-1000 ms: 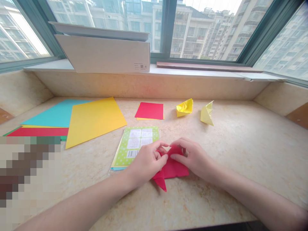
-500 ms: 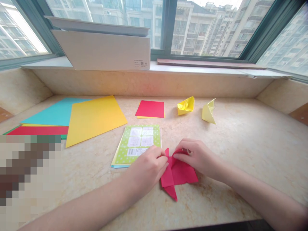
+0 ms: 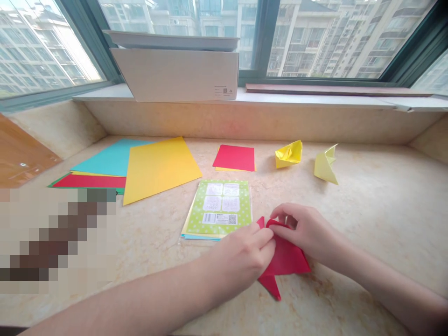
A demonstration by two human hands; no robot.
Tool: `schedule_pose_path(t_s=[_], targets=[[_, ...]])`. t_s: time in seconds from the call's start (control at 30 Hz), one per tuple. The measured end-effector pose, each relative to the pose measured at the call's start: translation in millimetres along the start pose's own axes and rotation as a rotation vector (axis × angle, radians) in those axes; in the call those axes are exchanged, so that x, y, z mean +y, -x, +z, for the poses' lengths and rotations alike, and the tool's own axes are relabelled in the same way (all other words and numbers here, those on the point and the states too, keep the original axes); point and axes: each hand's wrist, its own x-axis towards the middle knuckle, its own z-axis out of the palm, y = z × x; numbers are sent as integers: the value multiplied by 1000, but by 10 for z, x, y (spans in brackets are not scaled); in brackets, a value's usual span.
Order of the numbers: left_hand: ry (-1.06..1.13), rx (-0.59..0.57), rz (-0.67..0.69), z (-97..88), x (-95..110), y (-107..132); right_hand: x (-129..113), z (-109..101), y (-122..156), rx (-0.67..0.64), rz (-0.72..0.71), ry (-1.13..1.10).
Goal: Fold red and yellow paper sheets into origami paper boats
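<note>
Left hand [image 3: 241, 254] and right hand [image 3: 306, 233] both pinch a folded red origami paper [image 3: 287, 257], fingers [image 3: 280, 215] clenched on its upper folds. The hands hide the middle, so the fold shape can't be made out. Just left of the fingers, a green polka-dot paper pack [image 3: 219, 210] lies on the beige marble desk [image 3: 371, 233]. A pixelated patch [image 3: 58, 238] hides the lower left.
</note>
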Motion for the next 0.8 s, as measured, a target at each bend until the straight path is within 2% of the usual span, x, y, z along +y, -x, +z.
schedule_pose_path(t_s=[0.13,0.33,0.43,0.53,0.67,0.8], targets=[[-11,9,-7,17,-9,7,20,-46,48,-4,47,-62],[51,-26,-63,27,-27,22,-8,-187,231,-197,12,-90],[95,-41,-109,23,-35,20,-18,-207,349,-154,-11,-73],[19,-56,-126,22,-29,12,0,-200,417,-113,-47,-10],[-116,-47,-124,25,-9,-5,62,-194,386,-89,-98,101],[-159,-35,-115,24,-3,-21,94,-206,336,-97,-129,170]])
